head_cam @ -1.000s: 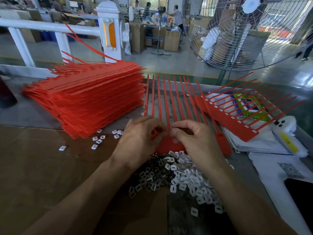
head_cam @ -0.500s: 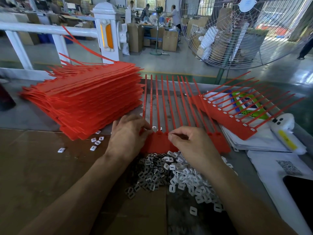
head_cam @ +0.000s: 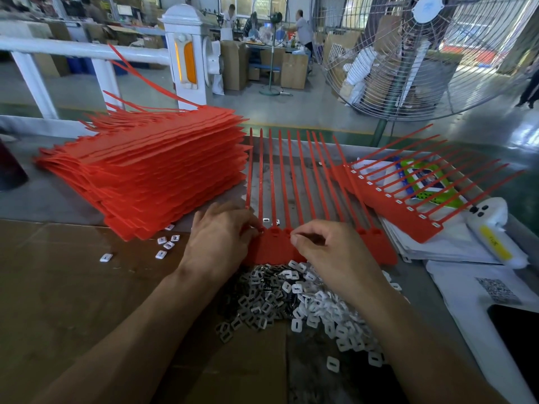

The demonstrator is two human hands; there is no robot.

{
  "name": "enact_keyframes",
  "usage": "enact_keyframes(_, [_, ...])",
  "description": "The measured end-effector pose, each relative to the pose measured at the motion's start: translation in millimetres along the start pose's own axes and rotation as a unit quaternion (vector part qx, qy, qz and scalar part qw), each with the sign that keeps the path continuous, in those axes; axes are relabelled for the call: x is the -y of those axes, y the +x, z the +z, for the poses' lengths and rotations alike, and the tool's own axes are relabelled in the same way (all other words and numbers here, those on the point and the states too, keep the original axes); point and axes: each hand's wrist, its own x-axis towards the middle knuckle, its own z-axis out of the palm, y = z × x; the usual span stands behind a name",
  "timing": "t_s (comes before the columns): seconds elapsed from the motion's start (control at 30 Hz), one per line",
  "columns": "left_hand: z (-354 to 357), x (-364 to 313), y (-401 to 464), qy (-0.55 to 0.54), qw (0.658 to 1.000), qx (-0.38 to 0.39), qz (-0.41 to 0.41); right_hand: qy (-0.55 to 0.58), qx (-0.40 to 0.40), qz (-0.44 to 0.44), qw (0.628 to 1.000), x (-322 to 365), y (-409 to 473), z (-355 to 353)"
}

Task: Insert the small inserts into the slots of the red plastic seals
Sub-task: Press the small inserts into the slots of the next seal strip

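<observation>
1. Work piece: a red seal strip (head_cam: 274, 246) lies flat on the bench (head_cam: 58, 199), tails pointing away from the person, w/ its tag edge just above the pile of inserts (head_cam: 300, 298).
2. Left hand (head_cam: 217, 243): fingers curled at the strip's left end, fingertips on the slot row; appears to pin the strip down. Whether it pinches an insert: cannot tell.
3. Right hand (head_cam: 329, 252): thumb and forefinger pinched together near the mid slots, prob. on one insert; the insert itself is hidden.
4. Handling, strip: looks thin, light, flexible; tails likely whip if lifted. Hold by the solid tag band, not the tails.
5. Handling, inserts: tiny, light, hard, likely slippery. Take one at a time by its edges w/ a fingertip pinch.
6. Storage: no bins or trays in view. Inserts sit loose in the pile; a few strays (head_cam: 166, 244) lie beside the stack of strips (head_cam: 151, 176) at left.
7. One strip (head_cam: 408, 211) at right rests on papers (head_cam: 443, 246); white inserts show in its slots.
8. Two loose inserts (head_cam: 269, 221) lie between the tails.
</observation>
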Motion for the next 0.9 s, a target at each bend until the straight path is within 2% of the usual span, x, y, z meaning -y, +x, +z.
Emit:
enact_keyframes(0.17, [-5,-7,-5,0.019,0.999,-0.009,0.033,-0.071,0.015,-0.089,0.993,10,-6,0])
enact_keyframes(0.27, [-7,-8,-5,0.033,0.999,0.027,0.028,-0.131,0.078,-0.161,0.975,19,-10,4])
enact_keyframes(0.4, [-7,-8,-5,0.013,0.999,0.036,0.015,-0.208,0.148,-0.19,0.948,22,-11,13])
enact_keyframes(0.77, [-5,-8,-7,-0.024,0.999,0.038,-0.006,-0.187,0.109,-0.218,0.952,21,-13,22])
enact_keyframes(0.9, [-6,-8,-8,-0.035,0.999,0.035,-0.009,-0.132,0.079,-0.191,0.969,20,-13,19])
